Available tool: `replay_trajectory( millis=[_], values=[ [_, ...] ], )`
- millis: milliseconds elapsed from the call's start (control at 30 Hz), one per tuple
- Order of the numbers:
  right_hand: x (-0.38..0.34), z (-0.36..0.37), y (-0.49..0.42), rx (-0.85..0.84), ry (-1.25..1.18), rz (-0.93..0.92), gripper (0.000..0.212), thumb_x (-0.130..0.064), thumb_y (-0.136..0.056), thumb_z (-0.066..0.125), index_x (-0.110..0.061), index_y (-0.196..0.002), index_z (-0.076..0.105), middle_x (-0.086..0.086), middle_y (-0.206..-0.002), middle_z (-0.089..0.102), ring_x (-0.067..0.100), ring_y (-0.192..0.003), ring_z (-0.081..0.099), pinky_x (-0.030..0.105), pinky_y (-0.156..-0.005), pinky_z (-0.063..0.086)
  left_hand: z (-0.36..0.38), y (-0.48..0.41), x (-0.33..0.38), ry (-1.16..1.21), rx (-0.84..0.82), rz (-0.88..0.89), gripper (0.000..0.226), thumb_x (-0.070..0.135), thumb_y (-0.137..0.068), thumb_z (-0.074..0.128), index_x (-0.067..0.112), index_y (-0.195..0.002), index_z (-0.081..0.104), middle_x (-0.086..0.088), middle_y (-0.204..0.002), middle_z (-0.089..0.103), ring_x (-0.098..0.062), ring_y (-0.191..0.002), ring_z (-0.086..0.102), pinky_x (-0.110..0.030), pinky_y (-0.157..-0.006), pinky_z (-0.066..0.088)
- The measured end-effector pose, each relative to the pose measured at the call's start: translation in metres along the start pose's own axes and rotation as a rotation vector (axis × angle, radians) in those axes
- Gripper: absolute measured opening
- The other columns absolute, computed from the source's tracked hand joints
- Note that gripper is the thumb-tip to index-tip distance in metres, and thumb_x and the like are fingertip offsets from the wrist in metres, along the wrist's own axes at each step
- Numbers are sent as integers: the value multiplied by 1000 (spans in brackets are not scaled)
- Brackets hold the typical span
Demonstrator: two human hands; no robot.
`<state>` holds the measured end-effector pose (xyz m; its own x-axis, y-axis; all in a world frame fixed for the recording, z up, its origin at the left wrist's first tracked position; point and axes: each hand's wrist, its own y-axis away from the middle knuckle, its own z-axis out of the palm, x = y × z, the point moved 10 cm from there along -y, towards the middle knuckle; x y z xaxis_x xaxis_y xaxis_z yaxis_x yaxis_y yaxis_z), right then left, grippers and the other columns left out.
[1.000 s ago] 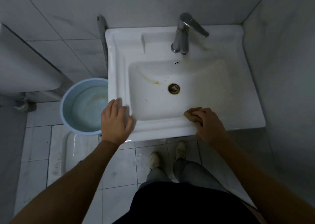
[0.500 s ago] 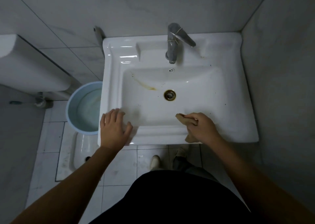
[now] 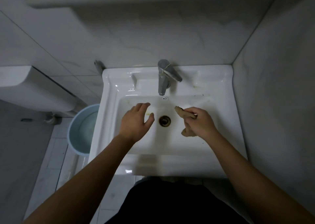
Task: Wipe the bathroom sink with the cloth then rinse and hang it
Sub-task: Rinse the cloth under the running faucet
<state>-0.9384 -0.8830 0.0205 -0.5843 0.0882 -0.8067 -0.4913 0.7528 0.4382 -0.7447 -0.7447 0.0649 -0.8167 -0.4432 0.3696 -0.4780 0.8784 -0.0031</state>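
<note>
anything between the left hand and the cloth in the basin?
Head view: the drain sits between the left hand and the cloth held in the right hand; otherwise bare basin.

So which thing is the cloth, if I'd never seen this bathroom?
Find the white rectangular ceramic sink in the corner, with the grey metal tap at its back. Over the basin, right of the rusty round drain, the right hand grips a small crumpled beige cloth. It is the only soft brownish thing there.

Right hand (image 3: pixel 201 123) clutches cloth (image 3: pixel 185 114) over sink (image 3: pixel 221 138); left hand (image 3: pixel 136 121) empty, spread.
</note>
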Motion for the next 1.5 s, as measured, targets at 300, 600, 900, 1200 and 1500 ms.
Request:
replay_trajectory(
  millis=[300, 600, 900, 1200, 1500],
  values=[
    [6, -16, -9, 89, 87, 47, 19, -28, -89, 54, -31, -99, 70, -9, -80, 70, 13, -79, 67, 34, -77, 57, -32, -118, 76, -77, 169, 266, 61, 54, -91, 55, 13, -137, 53, -10, -142, 53, -28, -130, 50, -38, -103, 44],
    [30, 1, -17, 139, 6, 77, 20, -28, -91, 55, -32, -105, 69, -6, -81, 70, 11, -75, 68, 27, -67, 55, -12, -141, 82, -137, 201, 253, 69, 67, -86, 54, 11, -128, 60, -13, -136, 55, -33, -130, 47, -40, -99, 50],
    [41, 9, -11, 187, -75, 75, 31, -13, -90, 55, -26, -113, 70, -4, -88, 71, 14, -82, 68, 30, -75, 55, -7, -149, 77, -162, 133, 251, 67, 67, -92, 44, 11, -127, 59, -15, -137, 54, -35, -129, 46, -41, -100, 48],
    [39, 18, -2, 178, -67, 89, 33, -13, -90, 54, -27, -116, 68, -5, -100, 69, 10, -90, 65, 23, -75, 49, -11, -154, 75, -155, 82, 243, 67, 66, -93, 42, 11, -128, 59, -13, -137, 55, -35, -126, 46, -41, -101, 45],
    [51, 34, -2, 131, -148, 168, 14, -25, -89, 59, -31, -100, 67, -8, -77, 67, 12, -67, 62, 34, -69, 53, -25, -144, 64, -61, 33, 287, 64, 57, -91, 52, 16, -141, 50, -9, -145, 51, -31, -134, 46, -42, -109, 37]
  ],
)
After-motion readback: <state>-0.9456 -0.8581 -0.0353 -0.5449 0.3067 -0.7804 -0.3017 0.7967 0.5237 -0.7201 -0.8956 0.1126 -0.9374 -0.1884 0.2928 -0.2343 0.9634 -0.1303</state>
